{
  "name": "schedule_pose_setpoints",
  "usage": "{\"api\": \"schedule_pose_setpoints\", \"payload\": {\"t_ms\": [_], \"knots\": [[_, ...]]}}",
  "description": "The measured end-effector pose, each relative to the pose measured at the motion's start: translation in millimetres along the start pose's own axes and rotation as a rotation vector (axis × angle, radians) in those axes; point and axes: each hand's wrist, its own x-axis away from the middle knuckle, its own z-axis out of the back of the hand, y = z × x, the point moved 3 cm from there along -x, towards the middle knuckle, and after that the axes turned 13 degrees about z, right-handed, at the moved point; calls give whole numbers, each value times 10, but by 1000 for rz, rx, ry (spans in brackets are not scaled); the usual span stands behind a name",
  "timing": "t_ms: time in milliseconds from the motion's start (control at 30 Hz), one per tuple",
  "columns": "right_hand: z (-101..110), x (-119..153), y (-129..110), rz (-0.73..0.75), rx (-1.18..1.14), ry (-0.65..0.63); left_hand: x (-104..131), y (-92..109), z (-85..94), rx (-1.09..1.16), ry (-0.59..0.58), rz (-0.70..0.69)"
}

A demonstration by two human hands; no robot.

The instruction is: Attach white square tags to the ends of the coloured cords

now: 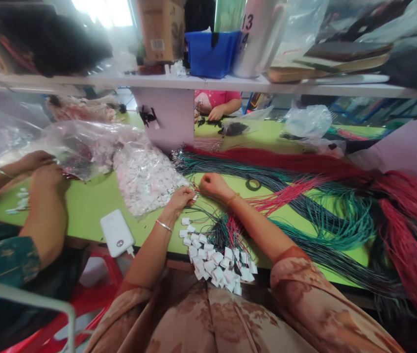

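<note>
My left hand is closed in a pinch, with a small white plastic connector at its fingertips. Close beside it, my right hand is curled shut, and thin wires show at its fingertips. Exactly how many wires it grips is too small to tell. Below both hands, at the table's front edge, lies a heap of white connectors fixed to red, black and green wires. To the left of my left hand, a clear plastic bag is full of loose white connectors.
Long bundles of red wires and green wires spread over the right side. A roll of black tape sits among them. A white power bank lies at left, near a co-worker's arms. A shelf crosses ahead.
</note>
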Motion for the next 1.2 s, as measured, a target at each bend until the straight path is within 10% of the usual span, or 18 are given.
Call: {"api": "schedule_pose_setpoints", "payload": {"t_ms": [200,500,700,1200], "knots": [[-230,-210,35,-107,250,-121,8,-1,-1,12,6,-47],[174,86,268,-112,-91,143,32,7,-74,185,-100,-42],[200,385,-26,28,-457,233,32,-13,-111,261,-171,-31],[57,503,-185,-22,-483,205,51,-19,-172,313,-212,-17]]}}
